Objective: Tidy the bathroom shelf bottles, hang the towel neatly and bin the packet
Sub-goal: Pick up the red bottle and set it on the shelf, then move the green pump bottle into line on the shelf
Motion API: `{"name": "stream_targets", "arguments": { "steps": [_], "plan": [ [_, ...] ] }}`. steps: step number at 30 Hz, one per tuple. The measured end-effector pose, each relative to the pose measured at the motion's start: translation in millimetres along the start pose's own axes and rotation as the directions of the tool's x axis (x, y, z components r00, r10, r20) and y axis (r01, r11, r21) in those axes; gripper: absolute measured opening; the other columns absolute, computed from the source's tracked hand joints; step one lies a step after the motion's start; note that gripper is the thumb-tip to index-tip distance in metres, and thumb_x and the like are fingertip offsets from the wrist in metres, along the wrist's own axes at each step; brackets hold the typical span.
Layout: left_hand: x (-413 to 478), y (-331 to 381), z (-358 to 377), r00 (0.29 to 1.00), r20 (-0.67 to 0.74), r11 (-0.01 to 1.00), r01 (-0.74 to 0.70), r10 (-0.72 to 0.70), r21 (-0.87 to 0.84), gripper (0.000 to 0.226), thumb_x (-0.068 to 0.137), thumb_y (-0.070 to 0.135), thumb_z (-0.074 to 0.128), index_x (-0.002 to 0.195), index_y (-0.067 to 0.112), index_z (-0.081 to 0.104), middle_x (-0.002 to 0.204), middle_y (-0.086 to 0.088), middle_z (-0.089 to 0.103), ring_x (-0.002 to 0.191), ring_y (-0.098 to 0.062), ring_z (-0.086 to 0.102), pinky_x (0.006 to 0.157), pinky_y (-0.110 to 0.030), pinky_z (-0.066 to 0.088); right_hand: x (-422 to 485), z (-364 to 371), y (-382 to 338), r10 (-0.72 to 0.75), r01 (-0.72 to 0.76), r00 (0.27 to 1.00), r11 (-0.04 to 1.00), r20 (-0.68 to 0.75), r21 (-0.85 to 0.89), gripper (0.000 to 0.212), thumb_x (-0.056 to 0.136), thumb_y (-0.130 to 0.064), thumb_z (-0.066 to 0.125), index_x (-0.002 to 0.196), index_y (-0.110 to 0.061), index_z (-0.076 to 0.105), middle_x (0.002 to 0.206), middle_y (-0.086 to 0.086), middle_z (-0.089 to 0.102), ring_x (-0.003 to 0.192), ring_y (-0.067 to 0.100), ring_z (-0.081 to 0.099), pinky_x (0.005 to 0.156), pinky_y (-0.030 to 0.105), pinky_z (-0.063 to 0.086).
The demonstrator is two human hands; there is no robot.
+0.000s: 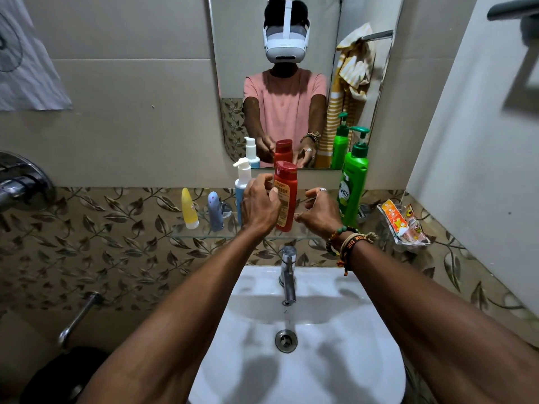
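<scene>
A red bottle (286,196) stands upright on the glass shelf (201,236) under the mirror. My left hand (258,205) is wrapped around its left side, thumb on the label. My right hand (319,209) hovers just right of the bottle with curled fingers apart, holding nothing. A white pump bottle (242,177) stands behind my left hand, a green pump bottle (353,182) to the right. A yellow tube (189,208) and a blue-grey tube (215,211) stand at the shelf's left. An orange packet (398,221) lies in a clear wall tray (420,243). The mirror shows a striped yellow towel (353,68) bunched on a rail.
A white sink (294,345) with a chrome tap (288,275) is directly below the shelf. A dark bin (62,377) sits at the lower left, beneath a chrome handle (78,319). A white door (481,126) closes the right side. A grey cloth (26,59) hangs upper left.
</scene>
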State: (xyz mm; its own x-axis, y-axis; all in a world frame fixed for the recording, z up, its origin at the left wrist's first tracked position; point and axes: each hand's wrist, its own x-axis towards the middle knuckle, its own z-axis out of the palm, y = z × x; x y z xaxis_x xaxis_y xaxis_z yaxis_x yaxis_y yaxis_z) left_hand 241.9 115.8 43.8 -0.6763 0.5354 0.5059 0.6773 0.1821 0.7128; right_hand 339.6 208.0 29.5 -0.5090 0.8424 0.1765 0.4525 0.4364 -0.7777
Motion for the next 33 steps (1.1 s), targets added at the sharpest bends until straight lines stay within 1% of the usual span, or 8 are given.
{"name": "stream_targets", "arguments": {
  "steps": [4,8,13,16,21,26,31,33],
  "plan": [
    [-3,17,3,0.986,-0.060,0.985,-0.159,0.155,-0.072,0.022,0.093,0.019,0.061,0.111,0.007,0.061,0.102,-0.012,0.066,0.091,-0.022,0.063,0.080,-0.038,0.055,-7,-11,6,-0.014,0.002,0.984,0.998,-0.180,-0.067,0.041,0.067,-0.019,0.084,0.099,-0.020,0.059,0.092,-0.001,0.063,0.086,0.018,0.063,0.065,0.026,0.052],
    [-9,39,18,0.985,-0.003,0.976,-0.172,0.173,-0.136,0.023,0.093,0.021,0.060,0.113,0.009,0.064,0.102,-0.010,0.069,0.091,-0.021,0.064,0.079,-0.035,0.054,-15,-34,14,0.026,-0.050,0.953,0.996,-0.301,-0.072,0.027,0.068,-0.032,0.081,0.080,-0.025,0.058,0.082,-0.002,0.067,0.078,0.019,0.064,0.068,0.034,0.057],
    [-18,59,44,0.974,0.137,0.972,-0.154,0.179,-0.179,0.031,0.096,0.010,0.052,0.126,0.008,0.062,0.118,-0.011,0.068,0.105,-0.022,0.063,0.091,-0.032,0.051,-22,-69,28,0.078,-0.124,0.904,0.989,-0.421,-0.083,0.022,0.067,-0.029,0.079,0.080,-0.024,0.062,0.082,0.000,0.069,0.080,0.023,0.066,0.064,0.027,0.050],
    [-20,66,56,0.962,0.242,0.984,-0.093,0.129,-0.154,0.036,0.097,0.006,0.047,0.131,0.010,0.058,0.126,-0.010,0.065,0.112,-0.022,0.062,0.098,-0.033,0.049,-23,-85,39,0.114,-0.159,0.902,0.985,-0.416,-0.073,0.032,0.068,-0.028,0.080,0.094,-0.023,0.063,0.091,0.002,0.072,0.086,0.023,0.067,0.067,0.023,0.046],
    [-21,71,74,0.932,0.361,0.997,0.017,0.014,-0.081,0.040,0.095,0.001,0.043,0.130,0.014,0.058,0.128,-0.008,0.064,0.113,-0.022,0.061,0.083,-0.023,0.039,-21,-91,53,0.137,-0.171,0.920,0.983,-0.368,-0.063,0.058,0.068,-0.033,0.084,0.118,-0.015,0.060,0.106,0.005,0.070,0.097,0.023,0.065,0.080,0.028,0.052],
    [-20,69,85,0.908,0.414,0.994,0.095,-0.067,-0.049,0.039,0.095,0.005,0.045,0.130,0.016,0.060,0.131,-0.008,0.063,0.119,-0.025,0.058,0.094,-0.031,0.044,-14,-87,56,0.117,-0.135,0.951,0.990,-0.286,-0.045,0.075,0.068,-0.034,0.085,0.132,-0.011,0.053,0.119,0.010,0.068,0.107,0.025,0.064,0.091,0.040,0.054],
    [-17,59,91,0.869,0.474,0.983,0.180,-0.138,-0.044,0.045,0.094,0.006,0.048,0.138,0.014,0.052,0.141,-0.011,0.054,0.128,-0.028,0.052,0.099,-0.033,0.042,-5,-79,57,0.070,-0.076,0.970,0.997,-0.233,-0.015,0.067,0.069,-0.032,0.084,0.126,-0.010,0.057,0.114,0.010,0.069,0.100,0.026,0.066,0.086,0.044,0.057],
    [-13,53,92,0.855,0.497,0.975,0.210,-0.147,-0.072,0.049,0.093,0.003,0.047,0.141,0.015,0.049,0.142,-0.011,0.053,0.122,-0.026,0.055,0.093,-0.032,0.046,-1,-77,57,0.057,-0.057,0.979,0.998,-0.198,0.007,0.058,0.069,-0.031,0.084,0.120,-0.015,0.060,0.112,0.006,0.071,0.098,0.023,0.068,0.085,0.043,0.057]
  ]
}}
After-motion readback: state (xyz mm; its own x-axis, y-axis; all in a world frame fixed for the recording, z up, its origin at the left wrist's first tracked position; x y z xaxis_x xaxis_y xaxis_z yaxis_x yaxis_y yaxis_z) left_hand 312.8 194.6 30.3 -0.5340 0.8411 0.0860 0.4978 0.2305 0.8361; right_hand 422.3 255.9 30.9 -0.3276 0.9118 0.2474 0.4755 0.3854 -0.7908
